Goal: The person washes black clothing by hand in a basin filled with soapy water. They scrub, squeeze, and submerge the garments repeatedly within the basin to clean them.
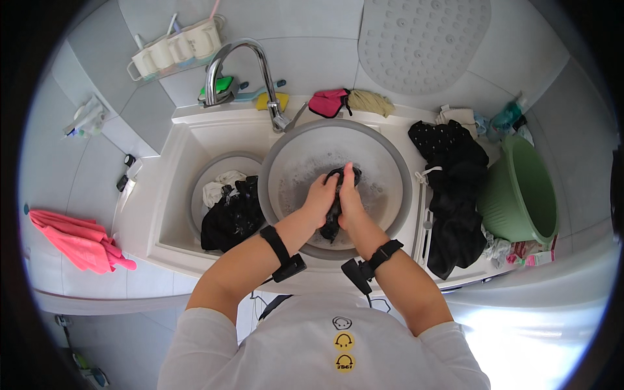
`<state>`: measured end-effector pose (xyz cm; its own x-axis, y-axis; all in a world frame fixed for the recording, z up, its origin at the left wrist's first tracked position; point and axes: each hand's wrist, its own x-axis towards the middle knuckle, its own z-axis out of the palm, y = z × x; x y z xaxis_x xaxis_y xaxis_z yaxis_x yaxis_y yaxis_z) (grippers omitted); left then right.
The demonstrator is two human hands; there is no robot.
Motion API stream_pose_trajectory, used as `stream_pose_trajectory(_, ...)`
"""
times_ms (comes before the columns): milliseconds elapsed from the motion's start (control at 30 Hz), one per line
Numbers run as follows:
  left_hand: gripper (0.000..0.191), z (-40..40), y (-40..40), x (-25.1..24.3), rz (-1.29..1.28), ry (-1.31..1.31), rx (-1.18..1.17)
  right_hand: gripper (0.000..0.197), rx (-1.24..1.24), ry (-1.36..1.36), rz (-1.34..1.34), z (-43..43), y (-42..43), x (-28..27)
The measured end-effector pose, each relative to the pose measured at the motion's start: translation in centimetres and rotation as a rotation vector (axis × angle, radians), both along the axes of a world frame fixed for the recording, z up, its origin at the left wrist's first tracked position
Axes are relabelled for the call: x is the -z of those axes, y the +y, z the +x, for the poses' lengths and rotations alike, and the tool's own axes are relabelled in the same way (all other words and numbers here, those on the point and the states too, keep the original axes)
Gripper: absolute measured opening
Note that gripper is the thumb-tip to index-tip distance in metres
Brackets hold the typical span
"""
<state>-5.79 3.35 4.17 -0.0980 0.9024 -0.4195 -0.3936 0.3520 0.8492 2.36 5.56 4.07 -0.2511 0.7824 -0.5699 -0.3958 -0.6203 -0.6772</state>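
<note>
Both my hands are over a large grey-rimmed basin (400, 195) that holds soapy water. Between them they squeeze a bunched wet black cloth (333, 222). My left hand (319, 199) grips it from the left, and my right hand (350, 197) presses it from the right with the thumb side up. To the left, a smaller basin (195, 187) in the sink holds a wet black garment (231, 217) with suds on it and a white cloth (219, 185). Which garment the bunched cloth is, I cannot tell.
A chrome faucet (265, 73) arches behind the sink. Black clothes (453, 195) lie right of the large basin, beside a tilted green bucket (507, 195). Along the back ledge are a yellow sponge (273, 102), a pink cloth (327, 102) and a beige cloth (369, 102). A coral towel (80, 239) hangs at left.
</note>
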Motion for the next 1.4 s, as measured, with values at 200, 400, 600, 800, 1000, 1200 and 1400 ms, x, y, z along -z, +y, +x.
stream_pose_trajectory(200,0.038,1.1,-0.6,2.2,0.312,0.937,0.007,0.044,0.126,0.182,-0.067,0.3,-0.1,0.3)
stream_pose_trajectory(400,0.043,1.4,-2.0,1.5,0.365,1.027,-0.065,0.033,0.226,0.013,0.055,-0.1,0.0,1.3)
stream_pose_trajectory(600,0.042,0.6,-2.6,-0.1,0.428,0.978,0.031,0.039,0.107,-0.19,0.115,0.6,-0.2,0.2)
stream_pose_trajectory(800,0.054,-2.8,-0.7,-1.2,0.303,1.119,0.418,0.075,-0.466,-0.831,0.481,5.2,3.2,-1.3)
stream_pose_trajectory(1000,0.078,-5.2,-0.7,-1.1,0.261,1.384,0.522,0.087,-0.503,-1.177,1.05,7.3,3.5,-1.6)
stream_pose_trajectory(1200,0.083,-3.4,-2.0,0.9,0.273,1.749,1.115,0.108,-1.113,-1.593,0.853,5.2,-1.1,-1.1)
stream_pose_trajectory(1400,0.083,-2.7,-2.6,1.2,0.162,1.746,1.218,0.104,-1.26,-1.674,0.735,4.5,-0.9,-0.3)
